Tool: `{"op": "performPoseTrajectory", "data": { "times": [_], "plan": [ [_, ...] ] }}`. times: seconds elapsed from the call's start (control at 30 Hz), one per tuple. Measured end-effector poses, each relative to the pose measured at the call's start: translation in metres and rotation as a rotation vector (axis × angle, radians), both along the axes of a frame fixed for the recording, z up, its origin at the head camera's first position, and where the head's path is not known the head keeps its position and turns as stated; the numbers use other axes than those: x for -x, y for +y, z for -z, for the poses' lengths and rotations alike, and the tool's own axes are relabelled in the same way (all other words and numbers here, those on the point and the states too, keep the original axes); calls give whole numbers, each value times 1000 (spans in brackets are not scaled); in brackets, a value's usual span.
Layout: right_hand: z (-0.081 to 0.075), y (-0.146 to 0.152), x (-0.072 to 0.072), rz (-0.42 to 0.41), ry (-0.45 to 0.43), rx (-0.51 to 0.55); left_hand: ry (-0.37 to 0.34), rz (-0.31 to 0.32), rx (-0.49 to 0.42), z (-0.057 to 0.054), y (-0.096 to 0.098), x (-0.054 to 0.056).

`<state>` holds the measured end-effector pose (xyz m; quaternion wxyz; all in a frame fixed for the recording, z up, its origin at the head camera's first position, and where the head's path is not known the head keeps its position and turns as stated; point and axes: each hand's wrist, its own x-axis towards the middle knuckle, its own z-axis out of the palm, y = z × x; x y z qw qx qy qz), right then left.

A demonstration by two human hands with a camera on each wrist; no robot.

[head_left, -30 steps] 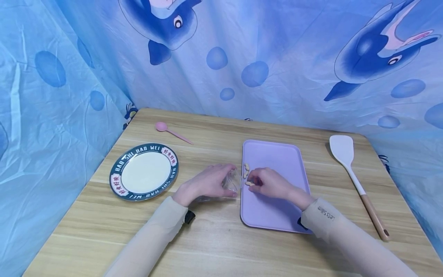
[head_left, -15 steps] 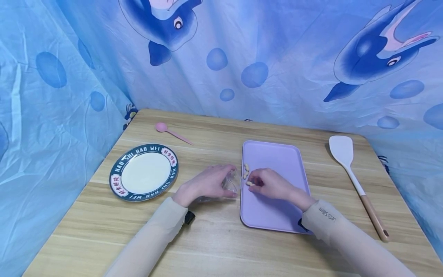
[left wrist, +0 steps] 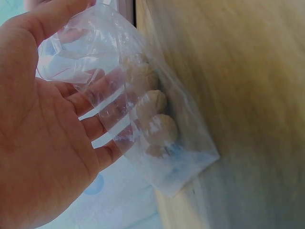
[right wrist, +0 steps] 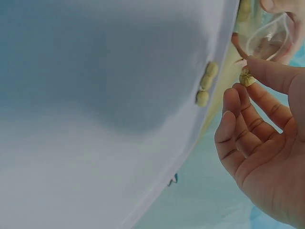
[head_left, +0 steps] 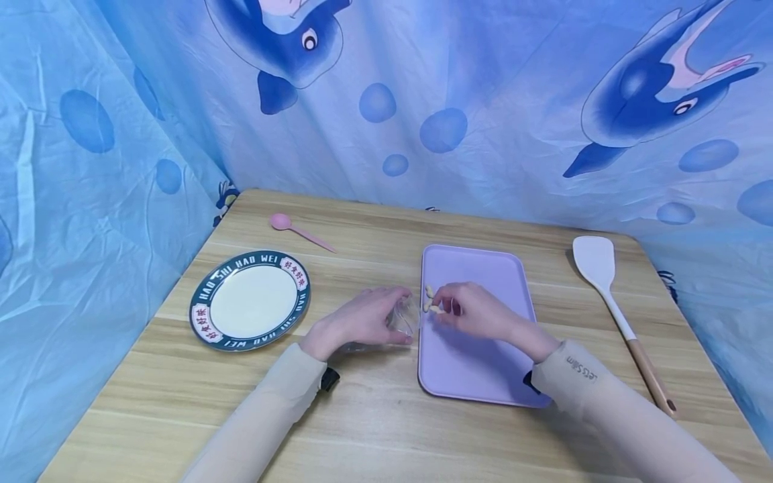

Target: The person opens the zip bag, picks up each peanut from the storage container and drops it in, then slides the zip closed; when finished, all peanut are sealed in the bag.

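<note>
My left hand (head_left: 362, 318) holds a clear plastic zip bag (left wrist: 186, 157) at the tray's left edge, thumb and fingers spread around its mouth. Several tan, rounded peanuts (left wrist: 159, 129) show through the plastic. Between thumb and index finger, my right hand (head_left: 480, 312) pinches a peanut in its shell (right wrist: 246, 78), held over the left rim of the lilac tray (head_left: 471, 376), close to the bag's opening. More peanuts (right wrist: 208, 75) lie along the inside of that rim, just beyond the pinched one.
A white plate with a dark green lettered rim (head_left: 202, 295) is left of my left hand. Behind it lies a pink spoon (head_left: 302, 231). A white spatula with a wooden handle (head_left: 616, 308) rests at the right, partly behind my right forearm. A blue dolphin-print curtain (head_left: 483, 100) surrounds the table.
My right hand has shifted slightly away from me with the pinched peanut, which now overlaps the peanuts by the rim in the head view. My left hand and the bag have stayed put.
</note>
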<state>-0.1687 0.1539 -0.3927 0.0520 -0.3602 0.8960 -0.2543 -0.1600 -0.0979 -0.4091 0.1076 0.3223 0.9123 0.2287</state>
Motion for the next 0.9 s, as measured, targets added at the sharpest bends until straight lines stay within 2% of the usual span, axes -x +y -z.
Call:
{"op": "performPoseTrajectory", "data": {
  "times": [0.37, 0.9],
  "plan": [
    [-18, -14, -3, -49, 36, -23, 6, -2, -1, 0, 0, 1],
    [-22, -26, -9, -147, 36, -76, 13, 13, -26, 1, -1, 1]
  ]
}}
